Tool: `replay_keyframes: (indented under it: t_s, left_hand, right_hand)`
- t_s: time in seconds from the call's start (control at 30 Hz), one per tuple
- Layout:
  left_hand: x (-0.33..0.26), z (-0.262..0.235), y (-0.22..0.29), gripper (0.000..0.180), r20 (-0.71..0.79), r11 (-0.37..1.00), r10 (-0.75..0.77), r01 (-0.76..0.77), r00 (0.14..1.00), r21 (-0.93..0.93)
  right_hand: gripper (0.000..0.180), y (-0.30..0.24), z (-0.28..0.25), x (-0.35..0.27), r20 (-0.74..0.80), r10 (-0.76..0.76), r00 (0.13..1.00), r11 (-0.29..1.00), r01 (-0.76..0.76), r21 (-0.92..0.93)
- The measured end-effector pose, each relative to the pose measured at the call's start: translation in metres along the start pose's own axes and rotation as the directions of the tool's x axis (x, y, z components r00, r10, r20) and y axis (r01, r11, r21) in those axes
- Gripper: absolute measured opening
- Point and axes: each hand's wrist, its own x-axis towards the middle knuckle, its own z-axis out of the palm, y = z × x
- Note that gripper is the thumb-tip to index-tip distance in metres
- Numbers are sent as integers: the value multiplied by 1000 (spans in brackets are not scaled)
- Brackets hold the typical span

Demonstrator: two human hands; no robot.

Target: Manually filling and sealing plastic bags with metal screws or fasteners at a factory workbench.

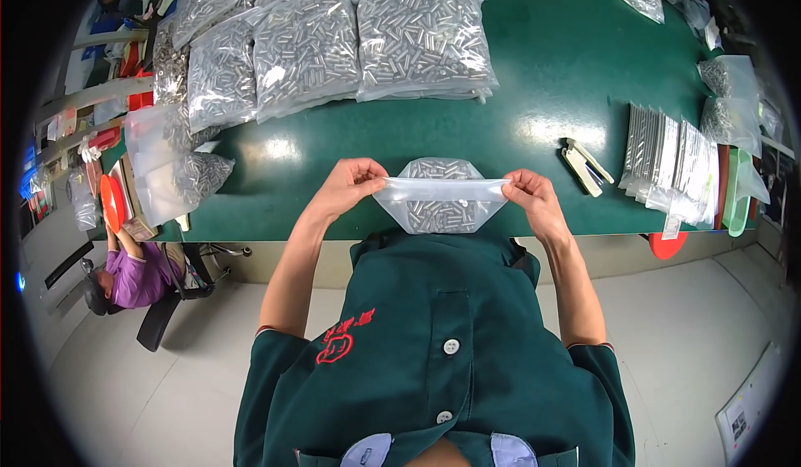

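A clear plastic bag [440, 215] of small metal cylinders lies at the table's near edge, right in front of me. Its top is folded over into a flat band across the middle. My left hand [349, 186] pinches the left end of that band between thumb and fingers. At the opposite end, my right hand [536, 200] pinches the band the same way. Metal pieces show through the plastic above and below the fold. To the right of my right hand lies a cream stapler [582, 168], untouched.
Large bags of metal cylinders [421, 37] are piled at the back left of the green table [334, 146]. A smaller part-filled bag [196, 179] sits left. At right stand a row of flat packets [667, 162] and a green tray [738, 191]. Another person [142, 271] sits at far left.
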Motion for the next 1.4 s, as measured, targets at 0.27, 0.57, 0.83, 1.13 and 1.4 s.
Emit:
replay_keyframes:
  t_s: [0.27,0.57,0.83,1.13,1.4]
  left_hand:
    - [-7,10,34,13,67,953,11,-31,998,302]
    - [15,66,60,15,148,759,203,-251,968,601]
    - [30,72,55,19,100,809,100,-140,990,571]
    - [30,94,23,21,-31,517,594,-352,804,780]
    - [30,88,30,22,27,561,518,-363,855,744]
  right_hand:
    - [18,0,8,-4,-103,46,994,984,-63,-169]
    - [18,-10,21,-7,-214,82,973,991,-102,-85]
    - [29,-4,21,-7,-214,-132,968,925,43,-378]
    - [32,48,28,17,-291,-97,952,974,30,-225]
    - [28,48,24,16,-260,-110,959,987,137,87]
